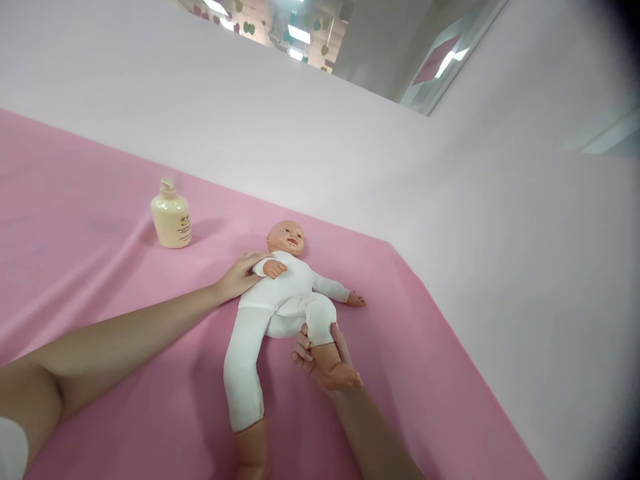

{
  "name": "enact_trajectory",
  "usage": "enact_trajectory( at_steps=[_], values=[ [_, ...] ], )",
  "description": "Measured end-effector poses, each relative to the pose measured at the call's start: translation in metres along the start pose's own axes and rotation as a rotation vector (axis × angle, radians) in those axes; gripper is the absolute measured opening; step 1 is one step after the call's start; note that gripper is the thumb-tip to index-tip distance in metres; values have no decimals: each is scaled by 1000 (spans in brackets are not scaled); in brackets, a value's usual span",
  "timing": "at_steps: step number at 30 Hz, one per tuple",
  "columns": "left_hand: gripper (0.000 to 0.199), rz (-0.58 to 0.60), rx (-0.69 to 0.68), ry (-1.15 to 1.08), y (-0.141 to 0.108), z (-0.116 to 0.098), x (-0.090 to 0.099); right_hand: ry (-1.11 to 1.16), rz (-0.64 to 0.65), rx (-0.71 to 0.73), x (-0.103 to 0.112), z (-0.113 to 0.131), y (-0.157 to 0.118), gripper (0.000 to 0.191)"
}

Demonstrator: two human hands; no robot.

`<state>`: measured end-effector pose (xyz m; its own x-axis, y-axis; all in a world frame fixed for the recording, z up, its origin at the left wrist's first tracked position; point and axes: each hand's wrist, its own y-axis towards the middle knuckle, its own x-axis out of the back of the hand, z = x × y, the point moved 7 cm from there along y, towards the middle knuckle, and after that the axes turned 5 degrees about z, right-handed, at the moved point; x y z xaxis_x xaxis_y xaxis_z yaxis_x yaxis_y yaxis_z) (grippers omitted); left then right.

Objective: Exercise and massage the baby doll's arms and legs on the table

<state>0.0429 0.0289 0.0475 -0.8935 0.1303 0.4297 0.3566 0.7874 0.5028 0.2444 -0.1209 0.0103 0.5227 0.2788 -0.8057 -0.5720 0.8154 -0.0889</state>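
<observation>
Your L hand (241, 275) holds the doll (290, 281) at 1 arm, prob. to steady it; your R hand (314, 375) grips 1 bent leg.

"What's the count?"
"One doll (295, 277), one pump bottle (171, 220), one pink cloth (90, 220)."
"And any pairs?"
"A single pair (yes, I counted twice): one left hand (241, 275), one right hand (307, 355)."

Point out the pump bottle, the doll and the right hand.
Pump bottle (171, 222): head view, on the front of its body.
Doll (287, 281): head view, on its white chest.
Right hand (306, 351): head view, on the fingers.
</observation>
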Motion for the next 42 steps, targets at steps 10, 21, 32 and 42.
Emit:
enact_trajectory(
  at_steps=[10, 21, 32, 42],
  values=[
    [48, 15, -5, 9, 1, -1, -1, -40, 37, 1, -11, 1, 0, 53],
    [49, 2, 16, -13, 1, -2, 1, -64, 86, -68, -19, -3, -2, 55],
    [48, 13, 24, -16, 1, -2, 0, -70, 242, -89, -31, -5, -5, 49],
    [47, -9, 24, -22, 1, -3, 0, -138, 346, -137, -42, -7, -11, 50]
  ],
)
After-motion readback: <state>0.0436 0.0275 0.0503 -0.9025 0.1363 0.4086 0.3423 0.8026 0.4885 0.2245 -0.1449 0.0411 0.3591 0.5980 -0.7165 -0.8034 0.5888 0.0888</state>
